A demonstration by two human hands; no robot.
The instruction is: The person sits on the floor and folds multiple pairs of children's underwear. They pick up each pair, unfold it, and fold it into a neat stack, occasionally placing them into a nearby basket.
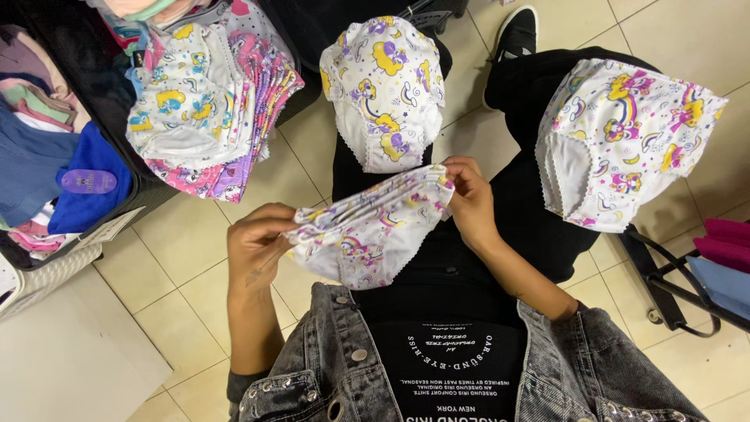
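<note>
I am looking down at my lap. My left hand (254, 238) and right hand (469, 199) are both gripping one small stack of white cotton children's briefs with a pastel cartoon print (371, 227). The left hand is pinching the stack's left edge, fingers closed on the fabric; the right hand is clamping the stack's upper right corner between thumb and fingers. The hands are sitting apart, one at each end of the stack, and the stack is hanging stretched between them, just above my black printed T-shirt (453, 367) and grey denim jacket (328, 367).

Relative to the held stack: directly beyond it, a single white brief with yellow and purple cartoon figures (384, 90) is lying spread over my one knee in black trousers (531, 203). To the right of the stack, a second white brief with a rainbow and pink print (625, 141) is lying over the other knee. To the upper left of the stack, a fanned pile of similar printed briefs with pink and purple edges (207, 101) is resting on the rim of a dark bin of folded clothes (47, 156). Beige floor tiles (187, 250) are showing beneath the stack. Pink and blue folded items (726, 258) are lying far right of it.
</note>
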